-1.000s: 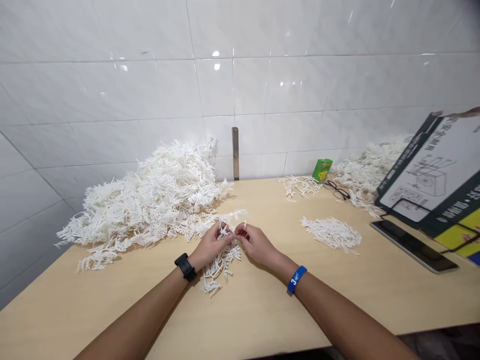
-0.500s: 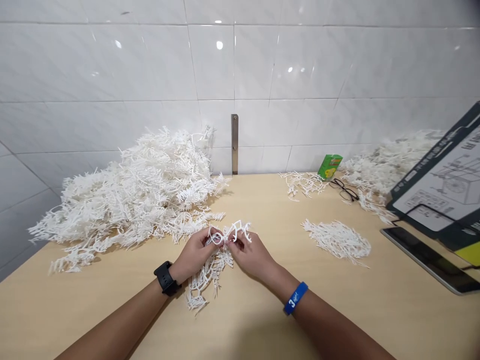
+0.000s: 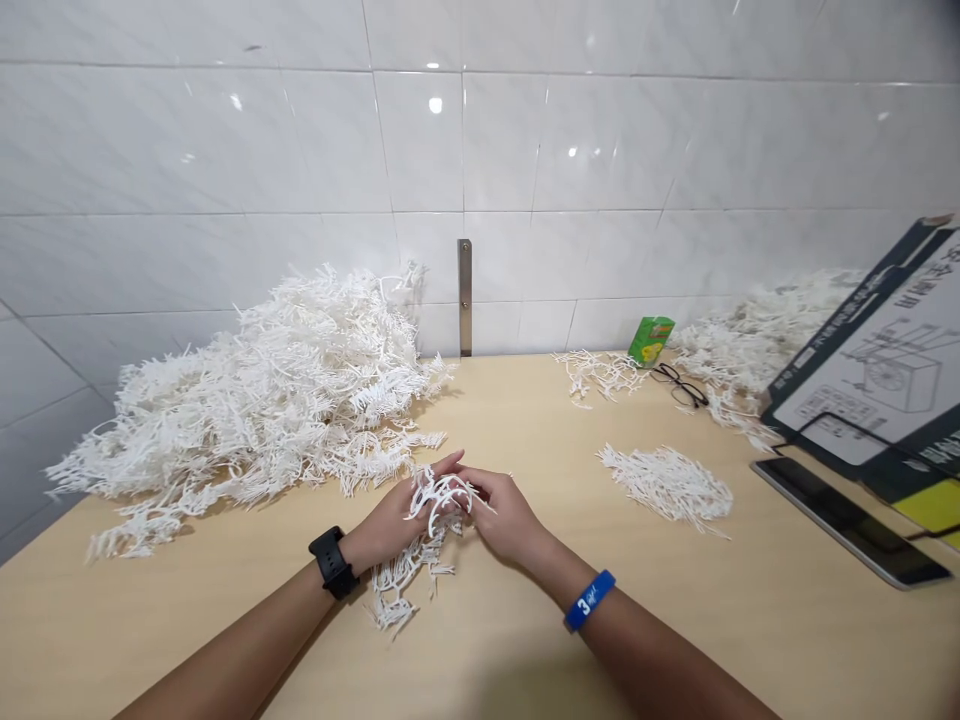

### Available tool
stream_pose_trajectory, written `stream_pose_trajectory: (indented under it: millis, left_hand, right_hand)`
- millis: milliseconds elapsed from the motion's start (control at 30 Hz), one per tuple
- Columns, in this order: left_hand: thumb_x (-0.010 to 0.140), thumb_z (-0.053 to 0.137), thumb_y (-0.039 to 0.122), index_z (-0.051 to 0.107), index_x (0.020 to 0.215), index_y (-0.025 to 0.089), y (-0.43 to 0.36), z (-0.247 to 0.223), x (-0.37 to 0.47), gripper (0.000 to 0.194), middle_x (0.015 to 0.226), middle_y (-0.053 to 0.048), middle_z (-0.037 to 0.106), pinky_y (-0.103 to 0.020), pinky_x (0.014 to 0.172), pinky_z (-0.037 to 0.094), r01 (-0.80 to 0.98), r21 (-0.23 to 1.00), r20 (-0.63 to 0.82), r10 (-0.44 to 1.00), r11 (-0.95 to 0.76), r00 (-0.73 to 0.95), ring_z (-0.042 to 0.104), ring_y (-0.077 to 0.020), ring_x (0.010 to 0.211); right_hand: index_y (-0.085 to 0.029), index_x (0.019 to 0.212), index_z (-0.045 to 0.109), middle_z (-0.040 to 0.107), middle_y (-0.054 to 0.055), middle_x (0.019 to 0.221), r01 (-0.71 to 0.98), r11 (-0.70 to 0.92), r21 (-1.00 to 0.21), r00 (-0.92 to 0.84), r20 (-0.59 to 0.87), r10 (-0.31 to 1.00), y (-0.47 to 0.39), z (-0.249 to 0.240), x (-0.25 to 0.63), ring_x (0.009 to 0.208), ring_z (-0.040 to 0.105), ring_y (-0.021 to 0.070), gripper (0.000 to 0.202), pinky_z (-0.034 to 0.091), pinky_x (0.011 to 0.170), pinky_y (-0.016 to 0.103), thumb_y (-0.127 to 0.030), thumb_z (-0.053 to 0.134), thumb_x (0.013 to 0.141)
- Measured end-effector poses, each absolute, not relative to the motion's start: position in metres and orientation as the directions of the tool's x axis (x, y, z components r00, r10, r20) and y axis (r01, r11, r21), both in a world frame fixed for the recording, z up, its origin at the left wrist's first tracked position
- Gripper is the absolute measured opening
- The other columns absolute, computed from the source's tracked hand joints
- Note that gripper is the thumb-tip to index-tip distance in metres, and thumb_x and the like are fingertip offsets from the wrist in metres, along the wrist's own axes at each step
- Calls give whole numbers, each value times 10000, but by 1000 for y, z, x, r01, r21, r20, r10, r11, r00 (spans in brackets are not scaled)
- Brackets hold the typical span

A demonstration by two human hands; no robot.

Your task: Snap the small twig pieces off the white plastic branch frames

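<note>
My left hand [image 3: 390, 522], with a black watch at the wrist, is closed on a white branched plastic piece [image 3: 442, 500]; its thumb points up to the right. My right hand [image 3: 508, 518], with a blue wristband, meets it from the other side, its bent fingers pinching the right end of the same piece. Beneath the hands, a small bunch of similar white branched strands [image 3: 397, 590] hangs down or lies on the table; I cannot tell which. The fingers partly hide where the piece is gripped.
A big heap of white branched pieces [image 3: 285, 390] stands at the left against the tiled wall. On the right lie a small pile of thin white pieces [image 3: 667, 482], a green box [image 3: 651, 341], glasses [image 3: 681, 386], a tablet-like device [image 3: 847, 520] and a large printed carton [image 3: 877, 370].
Both hands have turned and drawn closer together, and the branched piece has shifted left and down between them. My left thumb has lifted. The view has tilted slightly up.
</note>
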State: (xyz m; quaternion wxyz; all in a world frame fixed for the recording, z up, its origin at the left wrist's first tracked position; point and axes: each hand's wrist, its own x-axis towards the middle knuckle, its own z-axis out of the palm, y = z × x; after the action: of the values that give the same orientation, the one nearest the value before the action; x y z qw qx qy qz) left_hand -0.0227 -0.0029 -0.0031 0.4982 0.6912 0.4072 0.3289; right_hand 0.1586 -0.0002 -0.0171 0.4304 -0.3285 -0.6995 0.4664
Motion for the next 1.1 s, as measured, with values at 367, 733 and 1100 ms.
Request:
stream_pose_trajectory:
  millis: [367,733,1100]
  left_hand:
    - [856,555,394,723,785,194,-11,-7,-16,270,791,-71,700,-359,841,478,282,911,222,935,-300,277,619,-245,843]
    - [747,701,509,683,1017,117,7,-12,-18,476,1006,-126,729,-391,958,484,-205,966,-128,979,159,156,673,-227,948]
    - [709,689,584,601,777,149,8,-8,-22,449,701,-9,610,-254,661,489,-287,957,-85,980,30,-180,565,-127,656]
  right_hand:
    - [-185,612,482,449,-23,579,282,393,-876,-349,288,892,-4,-16,154,583,402,121,225,316,555,248,-266,494,822]
    - [-187,632,464,490,-8,665,438,448,-780,-271,361,892,11,-12,172,630,455,126,149,339,595,250,-160,468,778]
    - [-189,843,656,682,49,890,558,401,-726,-209,345,915,18,-5,188,879,612,194,245,448,843,335,-99,438,775]
